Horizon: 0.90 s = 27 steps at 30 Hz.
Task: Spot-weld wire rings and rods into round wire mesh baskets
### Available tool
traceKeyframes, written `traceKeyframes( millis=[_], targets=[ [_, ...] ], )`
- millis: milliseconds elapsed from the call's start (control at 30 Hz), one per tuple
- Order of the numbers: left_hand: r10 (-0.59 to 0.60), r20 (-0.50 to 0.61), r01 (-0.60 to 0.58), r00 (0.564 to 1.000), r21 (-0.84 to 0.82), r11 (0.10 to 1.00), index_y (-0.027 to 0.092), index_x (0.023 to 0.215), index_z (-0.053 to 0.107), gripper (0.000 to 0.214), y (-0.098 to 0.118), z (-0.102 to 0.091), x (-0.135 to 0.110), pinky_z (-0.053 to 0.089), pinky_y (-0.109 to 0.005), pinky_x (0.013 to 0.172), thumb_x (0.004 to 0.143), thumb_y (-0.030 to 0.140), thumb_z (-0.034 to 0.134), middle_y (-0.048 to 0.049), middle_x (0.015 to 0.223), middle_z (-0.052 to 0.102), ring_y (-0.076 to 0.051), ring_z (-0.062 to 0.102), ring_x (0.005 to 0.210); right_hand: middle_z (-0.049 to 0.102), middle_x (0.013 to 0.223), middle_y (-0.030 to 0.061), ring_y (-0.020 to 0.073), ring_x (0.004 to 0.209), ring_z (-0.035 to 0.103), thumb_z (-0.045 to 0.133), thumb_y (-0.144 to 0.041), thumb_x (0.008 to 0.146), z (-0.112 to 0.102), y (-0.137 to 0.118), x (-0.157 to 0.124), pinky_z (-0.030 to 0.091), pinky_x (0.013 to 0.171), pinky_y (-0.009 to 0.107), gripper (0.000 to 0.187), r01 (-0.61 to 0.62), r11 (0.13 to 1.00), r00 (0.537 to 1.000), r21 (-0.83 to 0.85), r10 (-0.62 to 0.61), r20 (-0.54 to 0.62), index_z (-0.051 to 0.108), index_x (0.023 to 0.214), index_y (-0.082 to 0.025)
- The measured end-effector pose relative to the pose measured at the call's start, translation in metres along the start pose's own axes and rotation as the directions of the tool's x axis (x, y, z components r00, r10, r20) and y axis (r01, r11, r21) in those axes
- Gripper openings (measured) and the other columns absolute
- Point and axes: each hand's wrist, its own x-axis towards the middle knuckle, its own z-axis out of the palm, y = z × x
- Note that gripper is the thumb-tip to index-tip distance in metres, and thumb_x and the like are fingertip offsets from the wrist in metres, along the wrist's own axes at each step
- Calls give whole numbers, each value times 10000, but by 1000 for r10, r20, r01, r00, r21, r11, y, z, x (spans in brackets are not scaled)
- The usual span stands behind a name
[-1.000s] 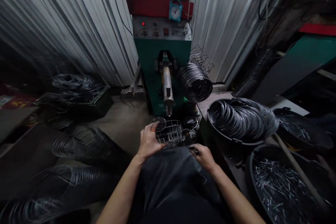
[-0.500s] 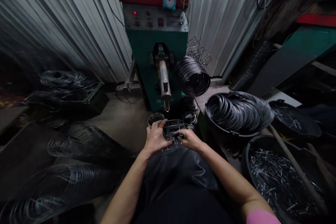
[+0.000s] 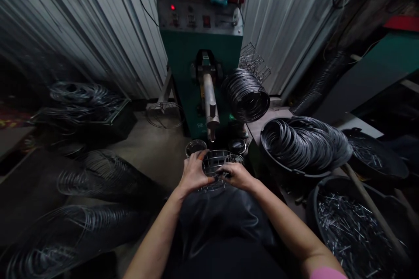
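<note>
A small round wire basket point(image 3: 216, 162) rests on my lap just below the welding arm point(image 3: 209, 104) of the green machine point(image 3: 203, 59). My left hand point(image 3: 194, 173) grips the basket's left rim, fingers curled over the wire. My right hand point(image 3: 238, 176) is closed on the basket's right side, pinching at the wires; whether it also holds a small piece I cannot make out. A dark apron point(image 3: 222, 218) covers my lap under both hands.
A black tub point(image 3: 281, 168) of wire rings stands at right, and a second tub point(image 3: 319, 222) of short metal pins nearer me. A wire coil point(image 3: 246, 95) hangs beside the machine. Stacks of wire rings point(image 3: 88, 174) lie on the floor at left. Corrugated metal walls stand behind.
My right hand came up from my lap to the basket's right side and closed on it. My left hand kept its hold on the left rim. The view drifted slightly.
</note>
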Motion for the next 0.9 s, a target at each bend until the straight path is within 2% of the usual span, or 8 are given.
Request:
traceKeyframes(
  millis=[367, 567, 700, 800, 900],
  targets=[
    [20, -14, -21, 1000, -70, 997, 254, 1311, 377, 899, -20, -3, 19, 333, -450, 990, 494, 298, 749, -84, 1267, 477, -302, 438, 1186, 684, 941, 26, 177, 861, 647, 655, -56, 709, -1, 3, 20, 469, 701, 223, 323, 1, 990, 1000, -138, 1, 16, 676, 970, -246],
    [21, -24, -23, 999, -74, 997, 251, 1308, 385, 891, -29, -5, 38, 344, -441, 991, 496, 294, 749, -85, 1277, 473, -299, 440, 1193, 693, 911, 22, 173, 826, 653, 699, -91, 706, -6, 10, 40, 461, 675, 216, 270, 8, 987, 999, -162, -13, -31, 687, 935, -235],
    [-6, -28, 4, 1000, -61, 998, 230, 1272, 439, 838, -28, -10, 54, 371, -434, 970, 495, 289, 747, -85, 1238, 505, -303, 477, 1150, 693, 909, 27, 175, 833, 650, 694, -72, 713, -13, 13, 56, 460, 693, 220, 248, -15, 984, 999, -180, 7, -42, 686, 911, -222],
    [-20, 4, 20, 1000, -72, 997, 220, 1246, 471, 822, -26, -11, 59, 388, -424, 954, 486, 322, 767, -85, 1198, 533, -303, 502, 1122, 693, 908, 23, 169, 832, 651, 683, -80, 735, -14, 14, 58, 460, 694, 217, 220, -25, 987, 998, -161, 15, -65, 684, 906, -220],
    [-12, -16, 11, 1000, -73, 997, 230, 1258, 457, 820, -28, -8, 59, 385, -425, 953, 505, 345, 760, -82, 1191, 539, -296, 506, 1118, 693, 924, 15, 168, 854, 650, 669, -74, 743, -11, 14, 55, 463, 710, 216, 230, -47, 985, 996, -164, 34, -80, 684, 911, -230]
  ],
)
